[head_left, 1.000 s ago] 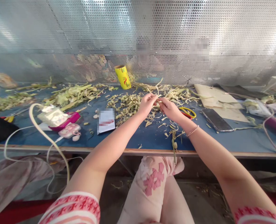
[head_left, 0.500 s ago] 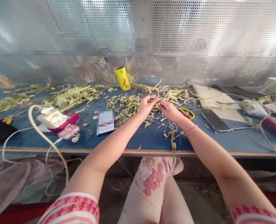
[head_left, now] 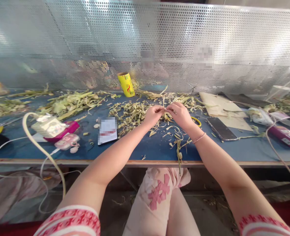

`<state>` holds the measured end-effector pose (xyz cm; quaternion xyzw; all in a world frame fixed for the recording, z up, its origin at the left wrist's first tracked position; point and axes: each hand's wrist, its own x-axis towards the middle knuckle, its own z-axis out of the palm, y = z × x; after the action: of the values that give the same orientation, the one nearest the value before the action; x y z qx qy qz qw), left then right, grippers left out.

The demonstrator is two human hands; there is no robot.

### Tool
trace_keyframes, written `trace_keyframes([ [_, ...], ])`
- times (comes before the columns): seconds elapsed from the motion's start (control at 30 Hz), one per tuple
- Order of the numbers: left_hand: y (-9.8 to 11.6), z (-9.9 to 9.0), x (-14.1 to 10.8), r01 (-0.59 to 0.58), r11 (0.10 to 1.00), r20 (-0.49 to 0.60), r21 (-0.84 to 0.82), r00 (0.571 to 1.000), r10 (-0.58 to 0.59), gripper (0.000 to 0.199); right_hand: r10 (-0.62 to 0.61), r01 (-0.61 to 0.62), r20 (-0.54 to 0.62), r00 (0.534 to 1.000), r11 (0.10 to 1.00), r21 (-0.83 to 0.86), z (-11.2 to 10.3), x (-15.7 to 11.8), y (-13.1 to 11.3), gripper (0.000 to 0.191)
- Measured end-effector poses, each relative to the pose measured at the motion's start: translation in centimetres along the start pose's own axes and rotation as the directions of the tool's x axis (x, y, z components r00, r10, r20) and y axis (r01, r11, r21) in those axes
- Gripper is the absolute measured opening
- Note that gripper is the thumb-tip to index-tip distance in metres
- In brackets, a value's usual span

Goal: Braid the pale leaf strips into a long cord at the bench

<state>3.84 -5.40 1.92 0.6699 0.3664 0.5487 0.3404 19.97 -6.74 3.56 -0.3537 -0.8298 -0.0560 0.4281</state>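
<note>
My fingers are pinching together at the tips, left hand (head_left: 154, 115) meeting right hand (head_left: 180, 114), around something too small to tell. Both are hovering over the blue table (head_left: 145, 149), beside the heap of pale plant scraps (head_left: 131, 113). Yellow-handled scissors (head_left: 197, 121) are lying partly behind my right hand, and a dark phone (head_left: 221, 128) is resting farther right.

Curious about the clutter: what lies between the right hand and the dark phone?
The head view shows a yellow looped handle, partly hidden, between the right hand and dark phone.
</note>
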Motion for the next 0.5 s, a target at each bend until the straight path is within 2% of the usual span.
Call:
trace_keyframes([
  [0.17,0.7,0.4,-0.5,-0.092,0.994,0.028,0.061,0.995,0.090,0.007,0.043,-0.039,-0.135,0.990,0.999,0.030,0.2,-0.1,0.5,0.007],
  [0.27,0.8,0.4,-0.5,-0.069,0.994,0.041,0.089,0.997,0.065,0.007,0.193,-0.169,-0.185,0.963,0.976,0.141,0.7,-0.1,0.7,0.015],
  [0.33,0.6,0.3,-0.4,-0.024,0.997,0.023,0.079,0.999,0.023,0.010,0.355,-0.300,-0.142,0.924,0.903,0.309,1.0,0.0,0.9,0.024],
  [0.4,0.1,0.2,-0.1,0.033,0.999,-0.015,0.017,0.999,-0.033,0.013,0.464,-0.391,-0.041,0.885,0.788,0.476,1.3,0.1,1.1,0.024],
  [0.5,-0.7,0.2,0.3,0.102,0.987,-0.064,-0.127,0.992,-0.111,0.016,0.483,-0.429,0.076,0.872,0.683,0.591,1.4,0.2,1.1,0.018],
])
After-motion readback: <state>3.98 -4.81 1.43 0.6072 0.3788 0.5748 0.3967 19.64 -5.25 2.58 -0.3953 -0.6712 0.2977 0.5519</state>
